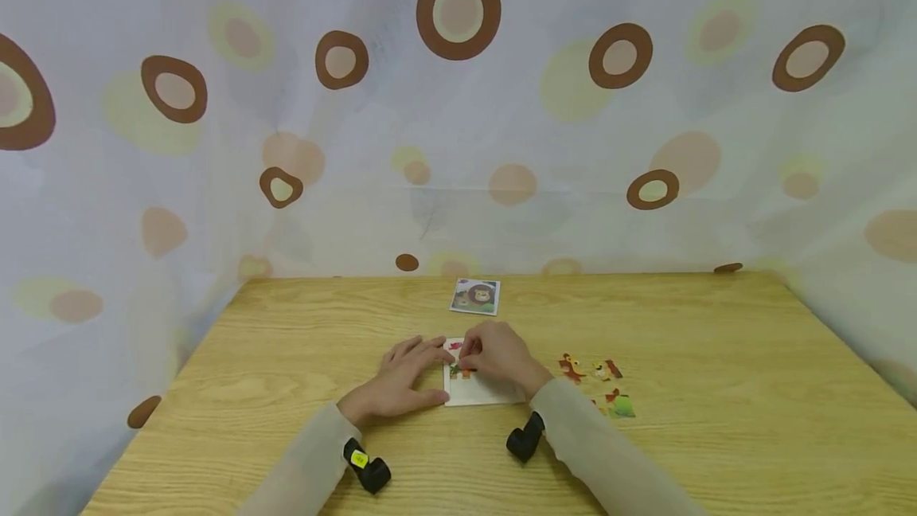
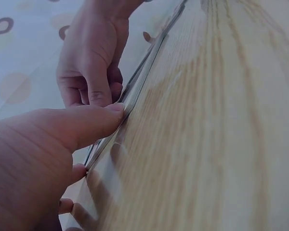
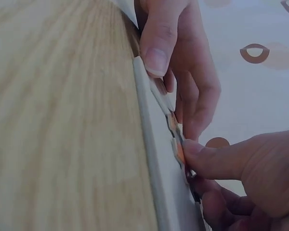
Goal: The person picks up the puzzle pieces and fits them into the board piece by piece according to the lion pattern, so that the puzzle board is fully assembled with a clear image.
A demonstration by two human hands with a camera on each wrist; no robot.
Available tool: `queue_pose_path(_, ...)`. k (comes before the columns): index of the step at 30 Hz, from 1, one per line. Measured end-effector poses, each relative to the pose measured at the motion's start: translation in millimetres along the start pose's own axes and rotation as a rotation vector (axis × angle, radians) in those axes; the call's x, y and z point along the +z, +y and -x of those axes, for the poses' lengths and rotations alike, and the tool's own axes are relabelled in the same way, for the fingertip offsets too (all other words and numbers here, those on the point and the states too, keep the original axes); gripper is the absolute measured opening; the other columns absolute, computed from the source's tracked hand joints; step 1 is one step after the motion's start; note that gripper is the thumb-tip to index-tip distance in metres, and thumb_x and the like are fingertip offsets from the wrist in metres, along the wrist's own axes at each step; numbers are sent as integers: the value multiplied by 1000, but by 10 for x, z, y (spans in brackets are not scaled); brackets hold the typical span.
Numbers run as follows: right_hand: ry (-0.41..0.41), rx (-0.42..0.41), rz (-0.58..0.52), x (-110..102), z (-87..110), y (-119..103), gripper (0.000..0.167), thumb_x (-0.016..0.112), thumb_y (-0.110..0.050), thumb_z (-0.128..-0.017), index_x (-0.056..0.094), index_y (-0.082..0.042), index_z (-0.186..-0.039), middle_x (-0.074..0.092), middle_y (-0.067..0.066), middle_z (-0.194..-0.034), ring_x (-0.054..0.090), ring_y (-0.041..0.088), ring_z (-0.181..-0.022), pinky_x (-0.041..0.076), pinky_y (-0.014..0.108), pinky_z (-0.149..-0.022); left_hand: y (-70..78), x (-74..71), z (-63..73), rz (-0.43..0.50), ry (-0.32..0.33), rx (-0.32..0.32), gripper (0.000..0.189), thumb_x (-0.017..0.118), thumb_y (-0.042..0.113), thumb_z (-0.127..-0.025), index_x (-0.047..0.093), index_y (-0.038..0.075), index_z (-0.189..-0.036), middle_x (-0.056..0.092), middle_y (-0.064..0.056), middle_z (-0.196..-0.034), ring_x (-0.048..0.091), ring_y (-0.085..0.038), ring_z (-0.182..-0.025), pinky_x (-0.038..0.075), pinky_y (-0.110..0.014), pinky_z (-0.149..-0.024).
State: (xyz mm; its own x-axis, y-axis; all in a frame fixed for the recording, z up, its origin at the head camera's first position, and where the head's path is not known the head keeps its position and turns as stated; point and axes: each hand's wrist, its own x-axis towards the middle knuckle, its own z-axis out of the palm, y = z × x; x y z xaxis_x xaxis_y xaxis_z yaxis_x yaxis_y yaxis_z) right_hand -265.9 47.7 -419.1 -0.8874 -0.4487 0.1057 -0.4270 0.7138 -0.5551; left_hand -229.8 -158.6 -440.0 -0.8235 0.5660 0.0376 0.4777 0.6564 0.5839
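A white puzzle tray [image 1: 476, 396] lies flat on the table, with a few coloured pieces set in its left part. My left hand [image 1: 401, 381] rests at the tray's left side, fingers spread and fairly straight. In the right wrist view the left thumb [image 3: 157, 55] presses on the tray's near left corner. Over the tray, my right hand [image 1: 499, 350] pinches a small puzzle piece [image 3: 180, 150] between thumb and fingers. The piece stands low, close over the tray beside the pieces there; the fingers hide much of its picture.
Several loose puzzle pieces lie to the right, among them a brown and red one [image 1: 571, 368] and a green one [image 1: 621, 404]. Behind the tray lies a square lion picture [image 1: 475, 296]. A spotted curtain [image 1: 458, 221] hangs around the wooden table [image 1: 286, 325].
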Motion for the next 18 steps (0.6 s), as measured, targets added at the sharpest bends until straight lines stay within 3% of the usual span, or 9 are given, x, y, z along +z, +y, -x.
queue_pose_path(12,-25,4,-34,14,-58,66,13,79,-16,-79,68,-13,-73,59,-5,-65,48,7,-60,39,21,-57,-9,1,-8,18,13,-2,43,66,35,-90,56,17,-128,30,-11,-157,14,-43,-144,7,-66,-110)
queue_pose_path(18,-35,-82,-111,-1,-1,116,7,68,-12,-88,67,-11,-82,59,-4,-70,48,7,-61,39,20,-56,-9,2,-9,12,5,-8,45,65,36,-91,56,17,-130,29,-10,-157,13,-43,-145,7,-66,-110)
